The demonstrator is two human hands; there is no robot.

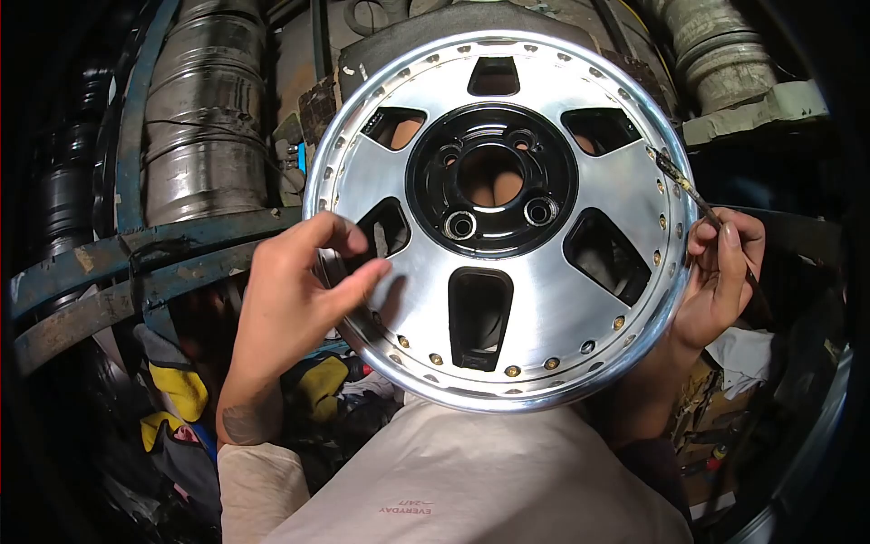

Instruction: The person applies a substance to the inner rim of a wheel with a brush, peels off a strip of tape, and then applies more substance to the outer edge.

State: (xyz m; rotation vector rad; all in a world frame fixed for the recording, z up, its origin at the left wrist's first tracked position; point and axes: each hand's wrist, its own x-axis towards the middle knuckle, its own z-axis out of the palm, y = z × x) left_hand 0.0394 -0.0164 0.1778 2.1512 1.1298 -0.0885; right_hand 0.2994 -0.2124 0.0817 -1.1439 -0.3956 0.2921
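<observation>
A brushed silver alloy wheel [544, 299] with a glossy black hub and a ring of small gold bolts stands upright on my lap, facing me. My left hand [294, 290] grips its left rim, thumb on the face and fingers curled near a spoke opening. My right hand [720, 272] sits at the right rim and pinches a thin paint brush [681, 181], whose tip touches the outer lip at the upper right.
Grey metal drums [204, 118] and blue-painted steel bars [136, 263] stand behind on the left. Ribbed hose [716, 45] runs at the upper right. Rags, yellow gloves [181, 390] and clutter lie on the floor at the lower left; tools lie at the lower right.
</observation>
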